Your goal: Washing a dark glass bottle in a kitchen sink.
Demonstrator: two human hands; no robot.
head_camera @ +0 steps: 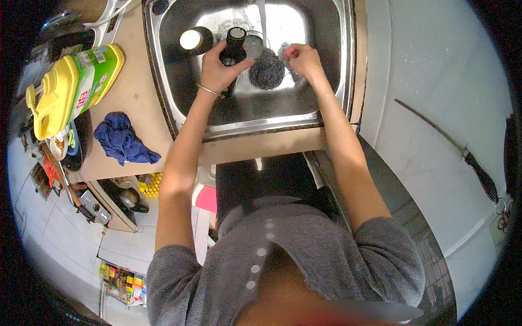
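Note:
My left hand [223, 68] is closed around a dark bottle [235, 44] standing in the stainless steel sink [265, 108]. Left of it is another dark bottle with a white cap [196, 40]. To the right of the held bottle lie a clear round glass or lid [253, 45] and a dark mesh scouring pad or strainer [267, 70]; I cannot tell which. My right hand [304, 60] has its fingers curled on a clear, shiny thing with some red at the fingertips, too blurred to name. Water [262, 20] runs down between my hands.
On the counter [142, 73] left of the sink lie a yellow and green detergent jug [77, 87] and a crumpled blue cloth [124, 138]. Bowls and utensils crowd the far left. A knife sharpening steel [465, 153] hangs on the right wall. The sink's raised rim is in front of me.

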